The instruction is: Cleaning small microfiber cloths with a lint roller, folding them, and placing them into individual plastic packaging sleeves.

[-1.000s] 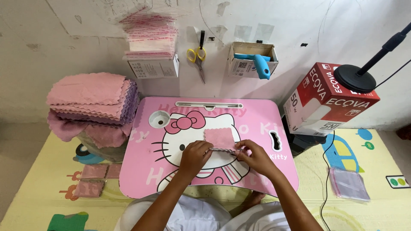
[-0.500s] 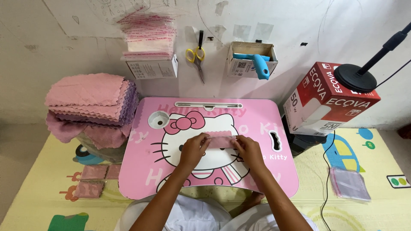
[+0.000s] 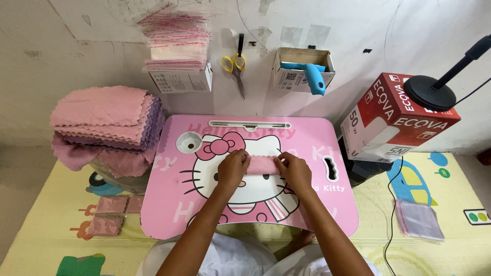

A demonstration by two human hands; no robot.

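On lap desk [image 3: 317,204] centre, I see left hand [image 3: 231,171] and right hand [image 3: 295,173] pinching a pink cloth [image 3: 262,165] folded into a strip; folding looks partway, big cloth stack [image 3: 105,115] left of desk unfolded.

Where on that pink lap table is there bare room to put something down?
The pink table is bare at its left front corner and along the right edge beyond the handle slot. The middle is crowded: left hand and right hand press a folded pink cloth.

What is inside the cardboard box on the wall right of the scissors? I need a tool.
A blue tool sticks out of the cardboard box, its handle hanging over the front. The box's wall hides anything deeper inside.
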